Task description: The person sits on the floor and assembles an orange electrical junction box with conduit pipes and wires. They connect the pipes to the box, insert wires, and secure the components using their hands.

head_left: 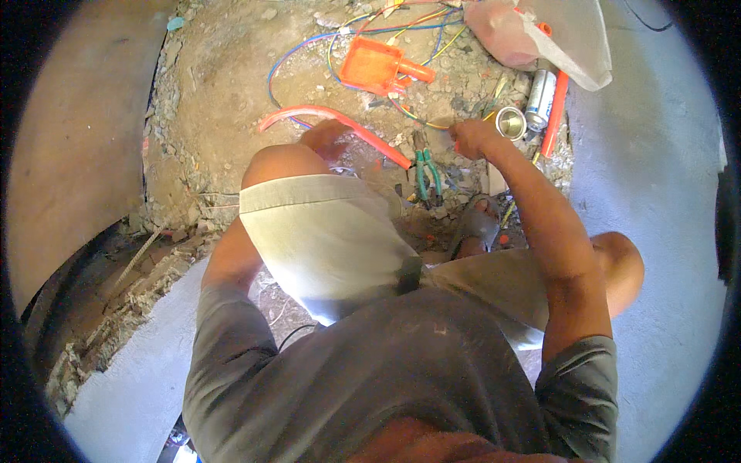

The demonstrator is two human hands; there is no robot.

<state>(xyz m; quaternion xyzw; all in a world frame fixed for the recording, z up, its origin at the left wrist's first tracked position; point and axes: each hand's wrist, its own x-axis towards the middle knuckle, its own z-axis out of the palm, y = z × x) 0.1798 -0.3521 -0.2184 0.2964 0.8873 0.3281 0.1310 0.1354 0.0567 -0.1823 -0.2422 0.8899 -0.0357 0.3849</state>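
My left hand is beyond my bent left knee, beside a curved orange conduit pipe. Its fingers are blurred, and whether it touches the pipe is unclear. My right hand is closed, with a small orange-red bit showing at the fingers; what it grips is mostly hidden. Green-handled pliers lie on the rubble between my hands. An open round tin stands just right of my right hand. Farther off lies an orange electrical box with short pipe stubs, among blue, yellow and red wires.
A spray can and a straight orange pipe lie at the right, below a translucent plastic bag. A brown board borders the left, above a broken edge. Smooth grey concrete lies right. My sandalled foot is near the pliers.
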